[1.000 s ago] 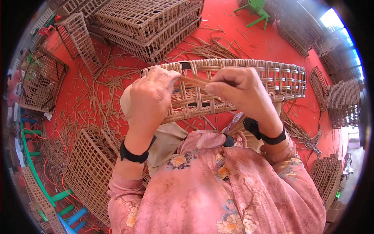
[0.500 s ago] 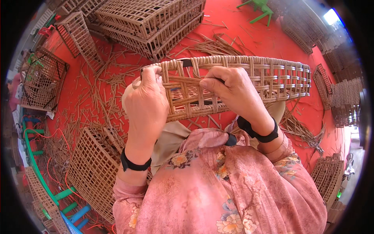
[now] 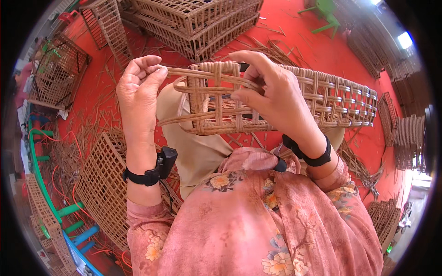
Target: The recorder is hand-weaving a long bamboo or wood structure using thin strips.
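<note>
Wicker frame [image 3: 322, 99], brown and openly latticed, is held across the front of the body, above the pale trousers [image 3: 202, 158]; its bound end is turned to the left, while its long side is stretched away to the right. At the left end a flat cane strip [image 3: 186, 72] is pinched by the left hand [image 3: 139, 87] — thumb and forefinger closed on it, the other fingers curled — and is drawn nearly level, just beyond the frame's corner; below it, a bent strip is looped out of the weave, and another loose end is pointed leftward from near the lower rim.

By the right hand [image 3: 278, 92] the upper rim is overlapped; its thumb and forefinger are parted, with the forefinger reached over the top and the strip run in between — whether it is gripped there cannot be told. Black bands [image 3: 143, 177] are worn on both wrists.

Red floor [image 3: 281, 16] is littered with cane scraps [image 3: 108, 122] at left; stacked baskets [image 3: 198, 27] are set at the far side, a green stool [image 3: 328, 16] at far right, and another lattice basket [image 3: 103, 184] at near left.
</note>
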Available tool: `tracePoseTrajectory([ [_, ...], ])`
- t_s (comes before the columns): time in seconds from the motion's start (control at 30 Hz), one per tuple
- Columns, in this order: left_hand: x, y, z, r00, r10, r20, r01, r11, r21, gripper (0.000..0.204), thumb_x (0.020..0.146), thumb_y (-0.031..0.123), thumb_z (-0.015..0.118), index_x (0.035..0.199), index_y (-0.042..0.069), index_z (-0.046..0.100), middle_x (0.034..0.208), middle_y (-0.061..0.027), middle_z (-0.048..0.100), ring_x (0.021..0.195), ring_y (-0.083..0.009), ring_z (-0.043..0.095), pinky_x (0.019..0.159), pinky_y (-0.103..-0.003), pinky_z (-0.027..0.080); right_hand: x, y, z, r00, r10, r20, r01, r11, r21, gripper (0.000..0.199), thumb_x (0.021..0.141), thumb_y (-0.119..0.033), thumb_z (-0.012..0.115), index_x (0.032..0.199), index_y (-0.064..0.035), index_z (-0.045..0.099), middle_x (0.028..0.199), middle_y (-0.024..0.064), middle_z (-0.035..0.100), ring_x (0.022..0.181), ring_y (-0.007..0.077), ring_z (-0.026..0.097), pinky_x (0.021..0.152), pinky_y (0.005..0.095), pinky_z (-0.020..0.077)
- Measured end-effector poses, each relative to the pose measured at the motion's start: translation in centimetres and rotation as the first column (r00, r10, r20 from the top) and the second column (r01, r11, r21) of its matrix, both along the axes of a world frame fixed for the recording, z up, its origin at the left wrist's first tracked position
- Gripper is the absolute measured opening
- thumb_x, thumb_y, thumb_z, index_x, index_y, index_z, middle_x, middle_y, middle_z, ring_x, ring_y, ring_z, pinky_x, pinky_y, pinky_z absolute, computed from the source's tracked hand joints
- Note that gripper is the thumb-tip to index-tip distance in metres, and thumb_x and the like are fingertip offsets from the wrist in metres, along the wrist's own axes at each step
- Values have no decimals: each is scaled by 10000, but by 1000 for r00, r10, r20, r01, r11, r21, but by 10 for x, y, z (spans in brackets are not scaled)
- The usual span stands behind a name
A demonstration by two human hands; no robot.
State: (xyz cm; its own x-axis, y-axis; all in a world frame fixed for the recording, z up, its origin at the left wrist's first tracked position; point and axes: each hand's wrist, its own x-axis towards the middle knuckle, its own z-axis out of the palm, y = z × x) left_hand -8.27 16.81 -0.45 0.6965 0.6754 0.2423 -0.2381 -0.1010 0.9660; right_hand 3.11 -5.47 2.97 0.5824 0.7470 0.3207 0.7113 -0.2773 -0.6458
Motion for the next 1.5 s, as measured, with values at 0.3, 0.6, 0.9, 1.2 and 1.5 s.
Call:
tracePoseTrajectory([
  [0.3,-32,36,-29,994,98,38,-90,980,-179,217,864,45,726,1076,42,683,924,35,646,740,12,500,608,-162,353,-2,10,-21,942,33,334,-67,994,90,462,783,-8,687,1234,-84,621,1088,135,617,1016,350,613,877,446,508],
  [0.6,-56,66,-48,971,198,133,-153,945,-289,207,859,22,718,1060,21,668,874,34,619,623,-7,420,547,-157,321,-14,16,-26,946,-32,324,23,999,30,396,792,-41,728,1179,-82,659,1164,125,622,1054,340,618,909,429,510],
  [0.9,-63,75,-74,978,191,84,-154,932,-329,205,874,38,706,1074,15,667,896,24,624,633,-7,432,567,-161,343,-16,21,-34,920,-56,387,47,998,33,379,782,-38,750,1152,-54,673,1157,144,625,1083,344,612,935,423,501],
  [1.2,-51,75,-85,861,-77,502,368,776,-513,420,960,235,713,1259,-49,630,1071,-108,687,832,-124,595,699,-294,494,-16,22,-40,928,-79,365,65,997,51,409,774,-25,754,1174,-54,673,1185,142,633,1095,336,617,948,426,499],
  [1.5,-12,-28,-42,715,-174,677,482,824,-297,526,1078,450,423,1038,-23,650,1012,-140,693,973,-235,654,969,-395,474,-19,19,-54,868,-122,482,83,991,100,416,792,-30,745,1199,-27,658,1187,162,634,1107,335,614,961,424,494],
])
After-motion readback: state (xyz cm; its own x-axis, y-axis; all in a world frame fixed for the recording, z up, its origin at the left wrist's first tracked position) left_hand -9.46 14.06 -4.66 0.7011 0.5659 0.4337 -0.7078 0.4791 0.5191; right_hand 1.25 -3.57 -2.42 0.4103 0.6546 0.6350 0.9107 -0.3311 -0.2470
